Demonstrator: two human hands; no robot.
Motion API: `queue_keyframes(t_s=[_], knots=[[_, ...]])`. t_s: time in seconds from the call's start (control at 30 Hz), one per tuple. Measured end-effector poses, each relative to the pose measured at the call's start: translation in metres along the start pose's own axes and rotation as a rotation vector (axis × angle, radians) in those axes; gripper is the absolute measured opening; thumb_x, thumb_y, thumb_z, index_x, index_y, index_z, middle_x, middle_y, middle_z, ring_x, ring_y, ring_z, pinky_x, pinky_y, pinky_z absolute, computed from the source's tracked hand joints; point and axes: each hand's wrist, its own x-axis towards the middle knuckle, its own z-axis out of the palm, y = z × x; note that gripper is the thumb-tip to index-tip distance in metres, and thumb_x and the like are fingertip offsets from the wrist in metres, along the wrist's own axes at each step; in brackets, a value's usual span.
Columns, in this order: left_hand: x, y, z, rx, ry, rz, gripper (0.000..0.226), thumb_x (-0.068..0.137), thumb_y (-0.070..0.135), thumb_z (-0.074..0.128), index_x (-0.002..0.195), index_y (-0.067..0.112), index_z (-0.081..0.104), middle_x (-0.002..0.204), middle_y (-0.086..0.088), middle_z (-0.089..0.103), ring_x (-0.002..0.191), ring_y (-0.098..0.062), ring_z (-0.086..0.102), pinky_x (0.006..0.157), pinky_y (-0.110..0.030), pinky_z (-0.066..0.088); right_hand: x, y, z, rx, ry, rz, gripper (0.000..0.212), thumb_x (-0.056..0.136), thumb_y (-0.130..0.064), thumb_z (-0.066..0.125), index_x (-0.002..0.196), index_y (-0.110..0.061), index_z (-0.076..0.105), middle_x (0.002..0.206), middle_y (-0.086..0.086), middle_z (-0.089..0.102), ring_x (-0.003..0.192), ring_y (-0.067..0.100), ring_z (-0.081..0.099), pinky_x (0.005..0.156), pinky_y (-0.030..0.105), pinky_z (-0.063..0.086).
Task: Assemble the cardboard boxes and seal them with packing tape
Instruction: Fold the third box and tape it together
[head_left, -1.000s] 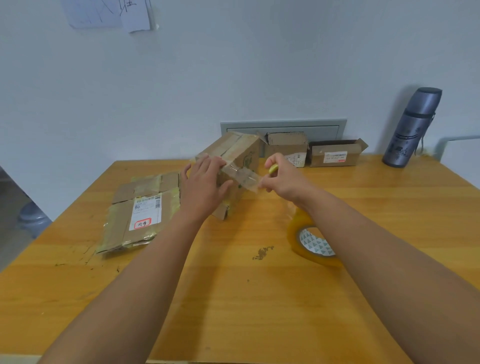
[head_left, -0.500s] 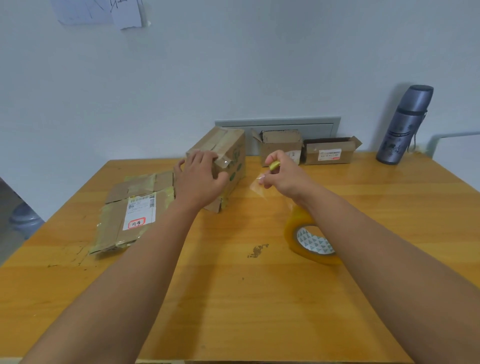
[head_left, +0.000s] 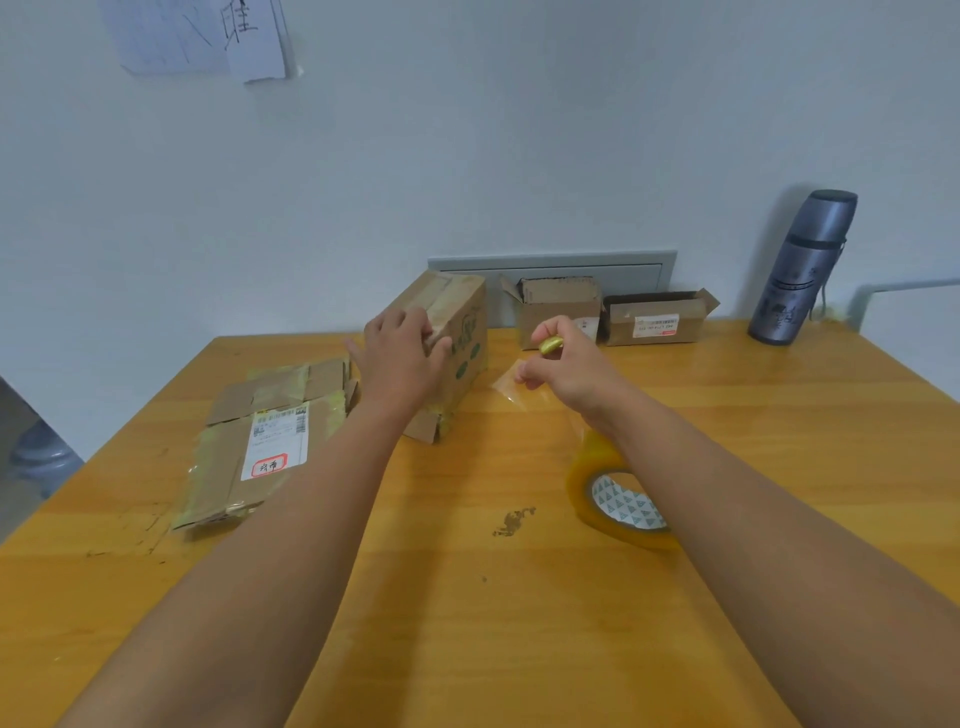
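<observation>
The wooden table (head_left: 519, 623) serves as the landmark; near its far middle stands the cardboard box (head_left: 457, 338), upright and slightly tilted, its top flaps closed and a loose flap sticking out at its near bottom corner; the left hand (head_left: 400, 364) grips this box, fingers laid over the top near edge and the thumb pressed against the side that bears green print; to the right of the box, above the table's surface, the right hand (head_left: 566, 369) is clenched around a small yellow-green object (head_left: 550, 344), too small to identify, and its fingertips pinch a strip of clear tape (head_left: 511, 387); the strip hangs apart from the box and runs down under the wrist toward the tape roll (head_left: 618, 499), which stands on edge on the table's right half, partly hidden by the right forearm; on the table's left side lies a stack of flattened boxes (head_left: 265, 441), yellowed tape across them and a white shipping label with a red stamp on top; at the table's far edge, against the wall, sit 2 small open boxes (head_left: 561, 309) side by side, the right one carrying a white label; at the far right corner of the table stands a grey flask (head_left: 800, 270), upright; a dark stain (head_left: 514, 521) marks the table's middle.
</observation>
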Motion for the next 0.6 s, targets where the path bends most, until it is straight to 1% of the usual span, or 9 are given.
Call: queue_keyframes(t_s=[0.1,0.17,0.27,0.33,0.37,0.43,0.5,0.53,0.6], knots=[[-0.004,0.006,-0.006,0.120,0.042,0.040,0.018,0.095,0.046,0.053,0.089,0.029,0.049,0.110,0.005,0.060,0.118,-0.027,0.050,0.113,-0.062,0.014,0.000,-0.001,0.000,0.005,0.004,0.000,0.033,0.090,-0.007,0.066,0.117,-0.013,0.047,0.104,0.016,0.067,0.080,0.015,0.061,0.063,0.019,0.044],[-0.013,0.015,-0.009,0.194,0.086,0.092,0.018,0.096,0.045,0.051,0.091,0.028,0.055,0.106,0.006,0.062,0.113,-0.025,0.054,0.113,-0.058,0.014,0.001,0.000,0.001,0.001,0.016,-0.002,0.033,0.090,-0.008,0.067,0.115,-0.015,0.047,0.101,0.014,0.065,0.081,0.016,0.061,0.065,0.022,0.045],[-0.033,0.025,-0.010,0.237,0.191,0.183,0.017,0.095,0.038,0.055,0.090,0.023,0.062,0.097,0.003,0.064,0.101,-0.024,0.058,0.108,-0.054,0.021,0.003,0.002,0.002,0.015,0.072,0.016,0.027,0.091,-0.010,0.063,0.112,-0.015,0.048,0.096,0.010,0.064,0.079,0.016,0.061,0.066,0.024,0.048],[-0.047,0.027,-0.006,0.226,0.261,0.238,0.014,0.091,0.033,0.062,0.087,0.020,0.063,0.092,0.002,0.063,0.096,-0.026,0.059,0.104,-0.054,0.027,0.005,0.004,0.003,0.018,0.140,0.033,0.022,0.092,-0.012,0.060,0.111,-0.013,0.050,0.100,0.014,0.066,0.079,0.018,0.062,0.069,0.029,0.051],[-0.052,0.026,-0.004,0.206,0.268,0.252,0.013,0.089,0.033,0.065,0.086,0.020,0.064,0.093,0.002,0.063,0.099,-0.028,0.059,0.104,-0.055,0.027,0.006,0.005,0.003,0.015,0.168,0.039,0.021,0.093,-0.013,0.059,0.112,-0.013,0.050,0.103,0.016,0.066,0.081,0.020,0.063,0.073,0.033,0.053],[-0.057,0.024,-0.001,0.150,0.221,0.268,0.014,0.088,0.037,0.066,0.092,0.024,0.066,0.103,0.006,0.063,0.118,-0.031,0.053,0.109,-0.060,0.019,0.007,0.006,0.002,0.017,0.192,0.049,0.021,0.093,-0.015,0.059,0.113,-0.012,0.050,0.107,0.018,0.065,0.082,0.020,0.064,0.077,0.035,0.054],[-0.058,0.020,-0.001,0.113,0.147,0.266,0.018,0.090,0.042,0.063,0.101,0.029,0.065,0.115,0.010,0.061,0.134,-0.032,0.042,0.112,-0.062,0.011,0.007,0.005,0.001,0.024,0.192,0.053,0.023,0.093,-0.015,0.059,0.113,-0.011,0.050,0.107,0.019,0.065,0.078,0.016,0.062,0.071,0.030,0.052],[-0.058,0.017,-0.002,0.103,0.130,0.255,0.019,0.090,0.043,0.062,0.104,0.030,0.065,0.118,0.010,0.061,0.135,-0.032,0.040,0.112,-0.061,0.012,0.006,0.005,0.001,0.028,0.193,0.054,0.023,0.093,-0.015,0.059,0.113,-0.011,0.050,0.108,0.018,0.064,0.077,0.014,0.061,0.068,0.027,0.051],[-0.057,0.013,-0.006,0.103,0.146,0.225,0.019,0.091,0.043,0.061,0.105,0.031,0.066,0.119,0.009,0.062,0.130,-0.028,0.043,0.106,-0.054,0.021,0.006,0.005,0.000,0.037,0.198,0.057,0.022,0.094,-0.015,0.059,0.113,-0.011,0.050,0.108,0.018,0.064,0.077,0.014,0.061,0.065,0.024,0.049]])
